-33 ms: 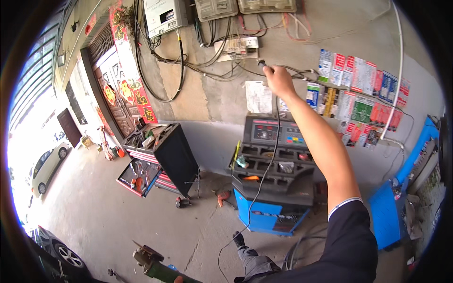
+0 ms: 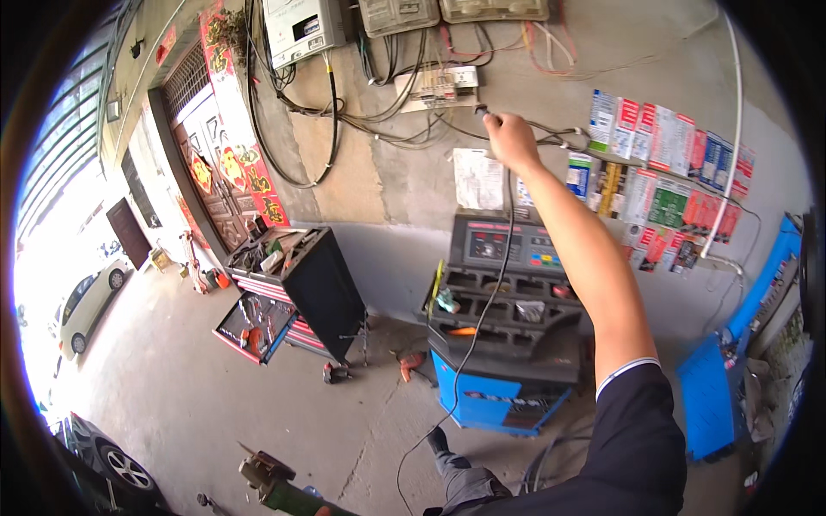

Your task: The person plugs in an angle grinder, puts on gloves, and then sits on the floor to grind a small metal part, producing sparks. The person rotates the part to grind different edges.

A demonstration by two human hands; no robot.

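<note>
My right arm reaches up toward the wall, and my right hand is closed around a dark plug. A long black cord hangs from the plug down past my leg. Just above the plug and apart from it is a pale board with switches and a white socket. Low in the picture lies a green angle grinder with its disc side to the left. A fingertip of my left hand shows on its body; the rest of that hand is out of the picture.
A blue and black machine with a control panel stands below my right arm. To its left is a black tool cabinet with a drawer pulled out. Meter boxes and loose cables hang on the wall. Blue equipment stands at right.
The view has shifted slightly, so the wall and machine sit a little farther right. My right hand and the plug are slightly closer to the socket.
</note>
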